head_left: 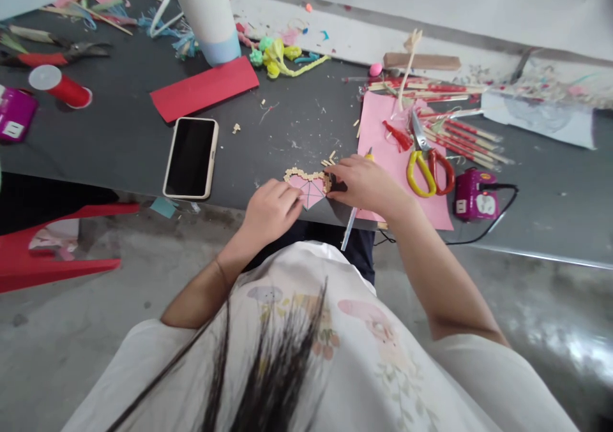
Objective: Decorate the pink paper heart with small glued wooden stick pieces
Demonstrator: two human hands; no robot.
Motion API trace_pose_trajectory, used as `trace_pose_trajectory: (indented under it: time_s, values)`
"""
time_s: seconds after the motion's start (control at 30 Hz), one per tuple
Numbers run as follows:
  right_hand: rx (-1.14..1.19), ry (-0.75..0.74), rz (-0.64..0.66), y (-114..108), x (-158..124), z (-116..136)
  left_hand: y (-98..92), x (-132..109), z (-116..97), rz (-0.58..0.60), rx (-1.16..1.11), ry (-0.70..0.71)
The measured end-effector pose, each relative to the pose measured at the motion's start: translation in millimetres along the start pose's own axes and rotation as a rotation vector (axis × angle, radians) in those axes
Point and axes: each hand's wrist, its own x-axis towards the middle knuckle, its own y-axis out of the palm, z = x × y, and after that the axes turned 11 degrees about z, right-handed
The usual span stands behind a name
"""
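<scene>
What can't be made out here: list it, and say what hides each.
All in the head view:
- The lower left of the pink heart: covered by the left hand.
- Whether the right hand pinches a small piece: its own fingers hide that.
- The full shape of the left purple box: cut off by the picture's left edge.
- The drawing on the white sheet: too blurred.

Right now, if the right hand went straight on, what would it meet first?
Most likely the pink heart: the right hand points leftward at its tan-trimmed edge, near or touching it; depth is hard to judge.
</scene>
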Motion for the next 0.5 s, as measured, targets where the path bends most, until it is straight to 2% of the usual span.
trace_pose_trajectory:
  time_s: [0.07,0.2,0.33,0.5]
  values:
    - [0.011,-0.007,0.01,-1,0,0,-4.0,3,11,-0.015,-0.047,-0.04]
    - [0.028,-0.011,0.025,-5,1,0,-12.5,10,27,0.072,-0.091,-0.124]
    - [0.005,-0.005,0.063,-6,2,0,-14.5,15,35,0.151,-0.121,-0.132]
    - [0.006,-0.014,0.063,-3,0,-3,-10.7,17,39,0.18,-0.141,-0.132]
